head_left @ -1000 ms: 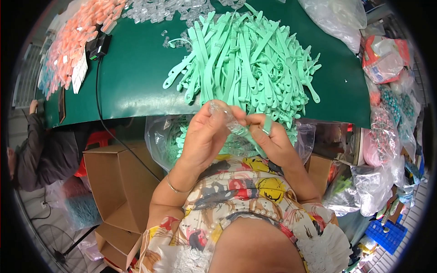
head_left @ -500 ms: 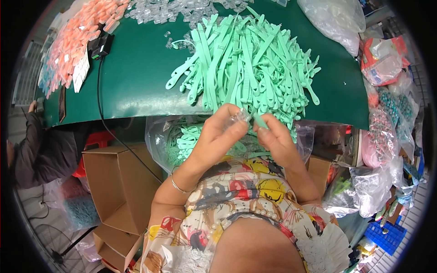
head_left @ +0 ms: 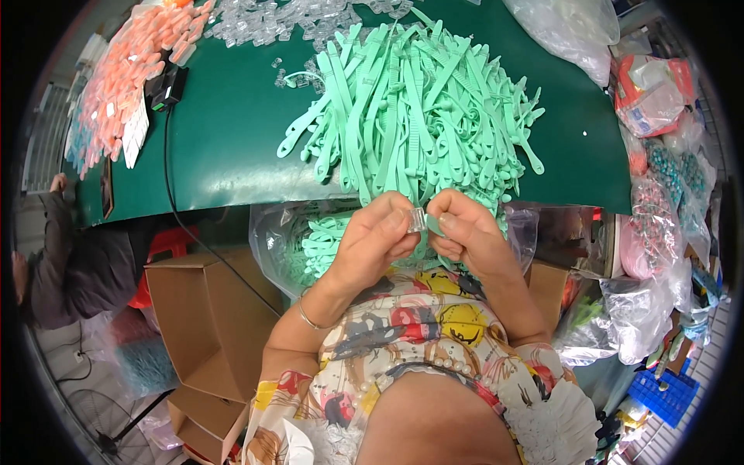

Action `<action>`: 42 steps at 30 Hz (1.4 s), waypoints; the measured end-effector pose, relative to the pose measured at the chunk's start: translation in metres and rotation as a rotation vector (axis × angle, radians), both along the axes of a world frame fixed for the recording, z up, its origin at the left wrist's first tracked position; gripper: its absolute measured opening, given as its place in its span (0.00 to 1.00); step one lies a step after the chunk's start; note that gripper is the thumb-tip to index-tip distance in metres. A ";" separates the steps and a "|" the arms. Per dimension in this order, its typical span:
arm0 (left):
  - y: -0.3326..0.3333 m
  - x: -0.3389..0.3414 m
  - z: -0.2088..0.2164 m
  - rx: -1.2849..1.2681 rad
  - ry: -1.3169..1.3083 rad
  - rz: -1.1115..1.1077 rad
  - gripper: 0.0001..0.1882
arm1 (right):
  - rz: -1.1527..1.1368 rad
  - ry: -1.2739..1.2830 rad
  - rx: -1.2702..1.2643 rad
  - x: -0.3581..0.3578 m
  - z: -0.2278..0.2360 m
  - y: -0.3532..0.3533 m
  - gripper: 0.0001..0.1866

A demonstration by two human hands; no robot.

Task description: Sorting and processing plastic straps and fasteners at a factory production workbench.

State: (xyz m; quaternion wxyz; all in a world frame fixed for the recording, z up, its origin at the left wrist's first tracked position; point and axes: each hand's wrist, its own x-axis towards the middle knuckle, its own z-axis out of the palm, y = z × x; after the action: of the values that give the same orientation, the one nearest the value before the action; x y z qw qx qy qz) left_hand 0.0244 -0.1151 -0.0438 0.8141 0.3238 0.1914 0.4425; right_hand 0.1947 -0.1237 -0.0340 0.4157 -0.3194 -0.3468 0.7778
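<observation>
My left hand (head_left: 377,235) pinches a small clear plastic cap (head_left: 417,220) between thumb and fingertips. Close against it, my right hand (head_left: 474,232) grips a mint-green plastic strip (head_left: 433,225), its end pointing at the cap. Whether that end sits inside the cap or only touches it, I cannot tell. Both hands are just past the table's near edge, in front of a big pile of mint-green notched plastic strips (head_left: 418,108). Beneath them, an open clear bag (head_left: 267,232) holds more green strips.
Loose clear caps (head_left: 294,22) lie at the back of the green table (head_left: 232,139). Orange pieces (head_left: 147,58) are heaped at left, near a black cable (head_left: 167,155). Cardboard boxes (head_left: 209,310) stand below left; filled bags (head_left: 651,225) line the right. A dark-sleeved person (head_left: 77,256) is at far left.
Both hands have come slightly lower and closer to my body. The clear cap and the green strip's end now face each other squarely between my fingertips.
</observation>
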 end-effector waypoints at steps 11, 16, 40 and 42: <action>-0.001 0.005 -0.003 -0.049 -0.019 -0.045 0.15 | 0.076 -0.101 0.019 0.001 -0.007 0.002 0.08; -0.001 0.004 -0.013 -0.032 -0.005 -0.107 0.12 | -0.021 -0.033 0.072 -0.005 -0.002 0.000 0.09; 0.001 -0.002 0.004 -0.047 0.221 -0.011 0.05 | -0.195 -0.552 0.637 0.002 -0.022 0.002 0.12; 0.000 -0.003 0.003 -0.109 0.174 -0.046 0.05 | -0.196 -0.540 0.646 0.001 -0.023 0.000 0.12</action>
State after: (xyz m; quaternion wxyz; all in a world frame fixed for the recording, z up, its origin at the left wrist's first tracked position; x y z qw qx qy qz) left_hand 0.0209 -0.1147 -0.0411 0.8207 0.3204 0.2778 0.3828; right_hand 0.1962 -0.1233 -0.0570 0.4608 -0.3963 -0.6367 0.4746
